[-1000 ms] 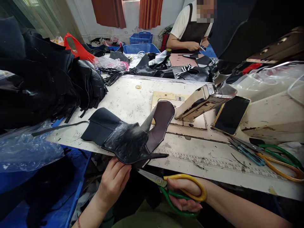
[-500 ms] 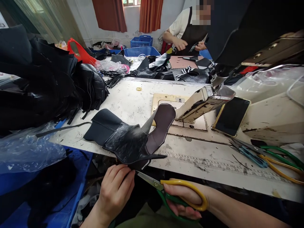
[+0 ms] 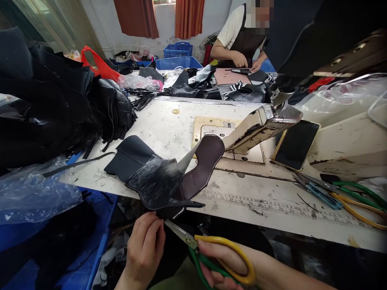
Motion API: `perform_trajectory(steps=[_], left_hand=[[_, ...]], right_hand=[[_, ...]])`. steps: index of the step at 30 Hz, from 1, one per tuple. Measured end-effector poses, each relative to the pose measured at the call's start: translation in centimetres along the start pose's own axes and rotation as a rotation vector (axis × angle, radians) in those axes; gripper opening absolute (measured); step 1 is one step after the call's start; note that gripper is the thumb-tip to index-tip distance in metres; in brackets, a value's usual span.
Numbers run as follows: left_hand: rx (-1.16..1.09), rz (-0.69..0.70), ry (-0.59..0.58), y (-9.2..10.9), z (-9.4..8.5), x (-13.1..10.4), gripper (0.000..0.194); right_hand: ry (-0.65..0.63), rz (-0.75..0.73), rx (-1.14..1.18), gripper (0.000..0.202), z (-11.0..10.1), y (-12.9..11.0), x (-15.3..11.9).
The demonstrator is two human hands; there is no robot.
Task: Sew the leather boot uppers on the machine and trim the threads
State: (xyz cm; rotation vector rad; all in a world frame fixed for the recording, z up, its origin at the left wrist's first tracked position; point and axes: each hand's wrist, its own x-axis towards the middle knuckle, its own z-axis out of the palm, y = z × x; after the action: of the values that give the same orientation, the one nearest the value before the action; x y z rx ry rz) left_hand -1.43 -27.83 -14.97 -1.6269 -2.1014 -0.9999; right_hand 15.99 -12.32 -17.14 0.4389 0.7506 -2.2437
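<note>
A black leather piece point(image 3: 154, 181) with a zipper lies over the table's front edge, its dark brown lining part reaching toward the sewing machine point(image 3: 254, 129). My left hand point(image 3: 145, 241) pinches the lower edge of this piece just below the table edge. My right hand point(image 3: 217, 257) has its fingers through the handles of scissors point(image 3: 189, 241), one yellow and one green. The scissor tips are beside my left fingertips, at the underside of the piece; what lies between the blades is hidden.
Stacked black pieces point(image 3: 115, 106) stand at the left, above a blue bin point(image 3: 101, 241). To the right lie a phone point(image 3: 294, 145), blue snips point(image 3: 323, 195) and more scissors point(image 3: 359, 201). Across the table, a person point(image 3: 242, 40) handles material.
Both my hands, the scissors and the black piece have shifted slightly left and down. The other person's hands have lowered to the far table.
</note>
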Motion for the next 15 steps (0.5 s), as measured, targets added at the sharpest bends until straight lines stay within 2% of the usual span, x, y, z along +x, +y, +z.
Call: perform_trajectory(steps=[3, 5, 11, 15], left_hand=[[0.028, 0.028, -0.029, -0.1, -0.6, 0.0, 0.033], [0.070, 0.051, -0.043, -0.2, -1.0, 0.1, 0.031], [0.105, 0.044, -0.054, -0.3, -1.1, 0.3, 0.025], [0.046, -0.057, -0.005, -0.3, -0.8, 0.3, 0.021]], right_hand=[[0.217, -0.050, -0.163, 0.075, 1.4, -0.3, -0.4], [0.297, -0.053, -0.253, 0.077, 2.2, -0.7, -0.6], [0.351, 0.022, -0.292, 0.074, 3.2, -1.4, -0.5], [0.293, -0.031, -0.237, 0.073, 3.1, -0.9, -0.8]])
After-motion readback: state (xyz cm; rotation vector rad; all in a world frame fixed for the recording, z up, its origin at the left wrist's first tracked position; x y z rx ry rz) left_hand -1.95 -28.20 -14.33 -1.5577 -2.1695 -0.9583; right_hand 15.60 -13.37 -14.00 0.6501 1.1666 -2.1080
